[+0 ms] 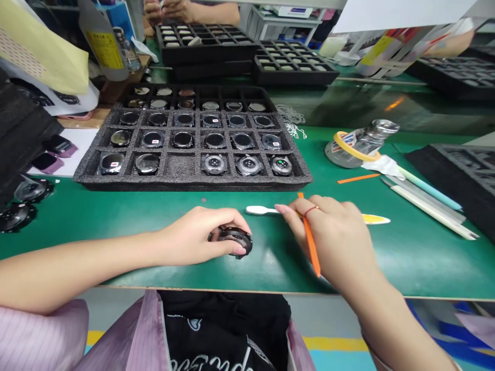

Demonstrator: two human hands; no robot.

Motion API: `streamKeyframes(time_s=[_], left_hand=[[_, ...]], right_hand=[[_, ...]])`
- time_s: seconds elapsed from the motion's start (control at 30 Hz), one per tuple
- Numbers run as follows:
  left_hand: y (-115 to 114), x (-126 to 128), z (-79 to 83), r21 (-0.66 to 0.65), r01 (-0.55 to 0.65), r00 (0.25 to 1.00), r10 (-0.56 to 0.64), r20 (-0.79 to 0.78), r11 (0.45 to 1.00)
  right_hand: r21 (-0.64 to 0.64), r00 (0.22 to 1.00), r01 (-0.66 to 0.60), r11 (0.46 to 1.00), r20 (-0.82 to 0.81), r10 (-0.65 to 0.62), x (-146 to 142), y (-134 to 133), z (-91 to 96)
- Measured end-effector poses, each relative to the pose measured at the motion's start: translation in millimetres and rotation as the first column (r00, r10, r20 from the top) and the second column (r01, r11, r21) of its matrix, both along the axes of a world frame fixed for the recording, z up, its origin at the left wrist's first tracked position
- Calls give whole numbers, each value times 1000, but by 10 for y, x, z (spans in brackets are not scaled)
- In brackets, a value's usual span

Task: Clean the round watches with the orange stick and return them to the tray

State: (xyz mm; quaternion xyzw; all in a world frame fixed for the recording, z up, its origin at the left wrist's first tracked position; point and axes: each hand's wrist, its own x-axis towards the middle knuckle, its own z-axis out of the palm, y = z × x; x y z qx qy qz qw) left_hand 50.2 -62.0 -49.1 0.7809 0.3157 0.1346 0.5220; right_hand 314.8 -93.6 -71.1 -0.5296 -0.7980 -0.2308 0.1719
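My left hand [197, 236] is curled around a round black watch case [238, 242], and its fingers hide much of the case. My right hand [332, 239] grips an orange plastic pry stick [311, 246] between its fingers. A long white tool with a yellow tip [377, 219] lies across the green mat [410, 263], passing just under my right fingertips. Beyond both hands, a black foam tray [193, 180] holds rows of round watch parts, such as a watch back [247, 165].
Further black trays [294, 77] stand at the back, near a co-worker's hands [162, 10]. A yellow-ringed tape roll [353, 147], a glass bottle [375, 136], and white tools [429, 206] lie at the right. Dark watch parts [33, 189] sit at the left. The mat's front edge runs below my arms.
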Motion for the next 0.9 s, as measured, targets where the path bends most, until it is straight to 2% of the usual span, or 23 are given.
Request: streamKeyframes(time_s=[0.07, 0.17, 0.33, 0.4, 0.5, 0.57, 0.7, 0.9], left_hand=[[3, -11, 1, 46, 14, 1000, -15, 23, 999], [25, -32, 10, 129, 43, 998, -48, 35, 991], [80, -28, 28, 68, -39, 994, 46, -103, 997], [96, -19, 31, 61, -26, 993, 33, -110, 998], [107, -13, 27, 70, 7, 995, 0, -95, 998], [107, -12, 21, 79, 19, 996, -12, -88, 997], [100, -4, 17, 103, 30, 997, -22, -75, 994], [98, 3, 22, 111, 33, 998, -28, -50, 993]], right_hand=[[-29, 999, 2, 1000, -49, -4, -30, -5, -79], [-10, 976, 13, 1000, -216, -15, -42, 4, -148], [-26, 900, 48, 998, -431, -55, -166, -146, -63], [-42, 775, 5, 999, -631, -30, -276, -298, -7], [-109, 503, -241, 964, -864, 28, -461, -558, -1], [-125, 429, -343, 931, -903, 37, -560, -687, -56], [-85, 452, -295, 952, -890, 61, -645, -764, -174], [-87, 513, -285, 954, -855, 75, -601, -730, -173]])
